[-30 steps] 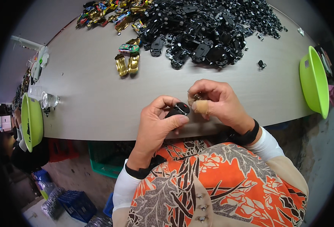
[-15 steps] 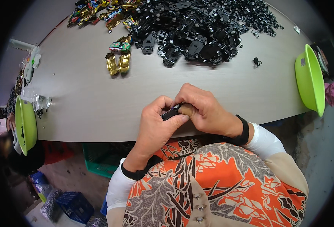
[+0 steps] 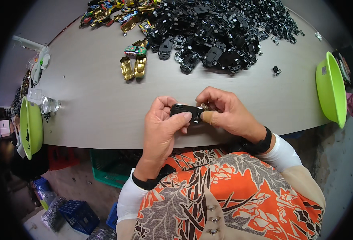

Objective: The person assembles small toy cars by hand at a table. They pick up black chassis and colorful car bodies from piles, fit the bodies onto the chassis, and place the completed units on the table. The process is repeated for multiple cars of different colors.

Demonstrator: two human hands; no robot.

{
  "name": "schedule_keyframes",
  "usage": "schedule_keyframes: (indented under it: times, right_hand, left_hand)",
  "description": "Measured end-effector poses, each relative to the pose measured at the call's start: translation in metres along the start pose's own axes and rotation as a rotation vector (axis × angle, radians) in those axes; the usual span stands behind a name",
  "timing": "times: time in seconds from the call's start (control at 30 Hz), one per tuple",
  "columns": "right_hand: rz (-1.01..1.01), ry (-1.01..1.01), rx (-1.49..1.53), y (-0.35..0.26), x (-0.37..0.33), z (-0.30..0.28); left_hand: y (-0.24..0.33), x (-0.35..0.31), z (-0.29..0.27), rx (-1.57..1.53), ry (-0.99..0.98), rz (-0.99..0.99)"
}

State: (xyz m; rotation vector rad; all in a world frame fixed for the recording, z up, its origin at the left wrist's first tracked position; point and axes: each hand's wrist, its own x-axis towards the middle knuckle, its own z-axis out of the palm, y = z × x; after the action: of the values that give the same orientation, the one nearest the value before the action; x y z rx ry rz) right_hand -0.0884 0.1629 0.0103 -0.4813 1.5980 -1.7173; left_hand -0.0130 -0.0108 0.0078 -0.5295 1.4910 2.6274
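Note:
A black toy car chassis [image 3: 187,113] with small light wheels lies level between my hands, just above the table's near edge. My left hand [image 3: 162,122] grips its left end, thumb across the flat black face and fingers behind. At the other end, my right hand [image 3: 229,114] pinches with thumb and forefinger; a tan covering wraps the thumb. Something small and shiny shows between those fingers, too little to make out. Beyond my hands lie two gold toy car bodies [image 3: 140,66] side by side, with a green patterned toy car [image 3: 135,50] behind them.
A big heap of black toy car chassis [image 3: 214,54] covers the table's far middle, with colourful and gold car bodies [image 3: 104,18] to its left. Green basins [image 3: 330,90] stand at both sides. A clear cup [image 3: 49,105] is by the left one. One loose black part [image 3: 276,71] lies right.
The chassis has turned so its broad black face shows between my hands. My right fingers have moved from over it to its right end. The whole view has shifted slightly.

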Motion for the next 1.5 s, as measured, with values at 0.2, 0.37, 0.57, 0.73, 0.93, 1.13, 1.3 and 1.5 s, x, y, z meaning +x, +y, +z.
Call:
schedule_keyframes:
  times: [0.2, 0.37, 0.57, 0.73, 0.93, 1.13, 1.3, 1.5]
  right_hand:
    - [-0.144, -0.001, -0.007, 0.002, -0.001, 0.004]
    - [-0.049, 0.087, 0.119, -0.009, 0.001, -0.01]
    - [-0.047, -0.011, 0.067, -0.007, -0.001, -0.005]
    - [-0.255, -0.049, -0.313, -0.008, -0.002, -0.003]
    - [-0.452, -0.06, -0.615, 0.006, 0.003, 0.006]
    - [-0.451, -0.121, -0.583, 0.008, 0.012, 0.015]
    - [-0.55, 0.046, -0.843, -0.011, 0.023, -0.013]
    - [-0.72, 0.364, -1.411, -0.026, 0.05, -0.046]
  left_hand:
    - [-0.004, 0.003, -0.001, 0.04, -0.01, 0.163]
    - [-0.002, -0.004, -0.001, 0.009, -0.169, -0.034]
    - [0.001, -0.007, -0.001, 0.255, -0.231, -0.101]
    - [-0.003, -0.009, 0.002, 0.381, -0.229, -0.133]
    - [-0.002, -0.01, 0.01, 0.628, -0.137, -0.061]
    - [0.001, -0.02, -0.013, 0.817, -0.165, 0.001]
    - [0.053, -0.06, -0.047, 1.034, -0.241, -0.105]
    - [0.059, -0.093, -0.096, 1.293, 0.052, 0.095]
